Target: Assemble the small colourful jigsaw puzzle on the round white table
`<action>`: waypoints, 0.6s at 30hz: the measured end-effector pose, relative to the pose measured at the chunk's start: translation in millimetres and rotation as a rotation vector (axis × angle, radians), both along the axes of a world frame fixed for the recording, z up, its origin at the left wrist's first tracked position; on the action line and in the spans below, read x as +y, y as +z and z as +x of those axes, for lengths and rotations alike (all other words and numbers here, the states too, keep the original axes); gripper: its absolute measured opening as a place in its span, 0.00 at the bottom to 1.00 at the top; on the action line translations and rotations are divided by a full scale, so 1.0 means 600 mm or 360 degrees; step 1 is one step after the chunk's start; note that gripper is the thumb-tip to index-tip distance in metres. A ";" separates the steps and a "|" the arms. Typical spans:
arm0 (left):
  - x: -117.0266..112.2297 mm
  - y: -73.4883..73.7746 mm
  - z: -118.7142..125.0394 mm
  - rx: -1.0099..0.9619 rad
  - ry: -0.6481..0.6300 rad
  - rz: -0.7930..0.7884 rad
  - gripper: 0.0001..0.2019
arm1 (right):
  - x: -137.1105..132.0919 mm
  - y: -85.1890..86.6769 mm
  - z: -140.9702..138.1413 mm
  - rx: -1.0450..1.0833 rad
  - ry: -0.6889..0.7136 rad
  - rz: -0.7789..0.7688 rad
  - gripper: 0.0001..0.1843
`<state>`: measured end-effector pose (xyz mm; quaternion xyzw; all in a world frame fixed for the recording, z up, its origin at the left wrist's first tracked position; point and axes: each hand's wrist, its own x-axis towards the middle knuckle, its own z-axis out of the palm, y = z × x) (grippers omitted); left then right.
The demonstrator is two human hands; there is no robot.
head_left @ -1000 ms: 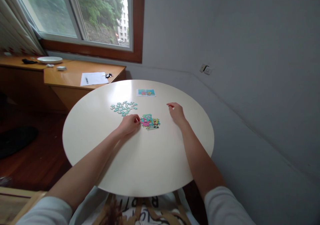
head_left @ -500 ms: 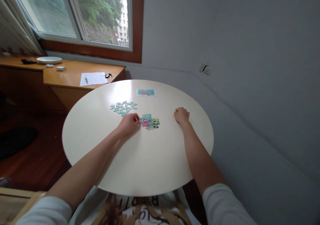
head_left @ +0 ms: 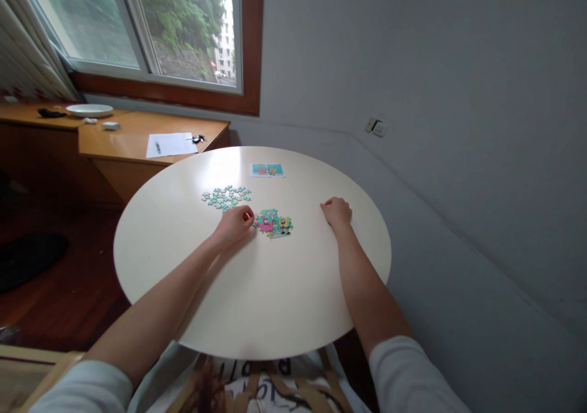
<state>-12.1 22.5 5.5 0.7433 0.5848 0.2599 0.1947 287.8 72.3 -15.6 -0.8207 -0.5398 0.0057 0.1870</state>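
Observation:
A partly joined jigsaw puzzle (head_left: 270, 222) with pink, yellow and teal cartoon figures lies flat on the round white table (head_left: 275, 297). Close against its left edge, my left hand (head_left: 237, 222) has thumb and forefinger pinched in a loop. Whatever sits between those fingertips is too small to make out. Loose teal puzzle pieces (head_left: 225, 197) are spread just beyond that hand. To the right of the puzzle, my right hand (head_left: 337, 212) rests on the table, fingers curled in, with nothing visible in it.
A small printed picture card (head_left: 266, 170) lies near the table's far edge. Behind on the left, a wooden desk (head_left: 131, 147) bears a sheet of paper (head_left: 166, 144), keys (head_left: 198, 138) and a white plate (head_left: 90, 111). A grey wall (head_left: 458, 156) stands on the right.
My left hand has shifted very slightly back and left at the puzzle's edge. My right hand has turned a little, its fingers still curled. The puzzle looks unchanged.

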 end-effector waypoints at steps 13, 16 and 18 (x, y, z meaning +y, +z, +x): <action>0.007 0.001 -0.005 -0.0108 0.0144 0.0100 0.07 | 0.009 -0.013 0.002 0.0036 0.0096 0.0050 0.12; 0.007 0.001 -0.004 -0.0124 0.0143 0.0103 0.07 | 0.013 -0.018 0.003 0.0081 0.0126 0.0093 0.11; 0.007 0.000 -0.005 -0.0135 0.0142 0.0104 0.07 | 0.014 -0.020 0.003 0.0119 0.0148 0.0130 0.10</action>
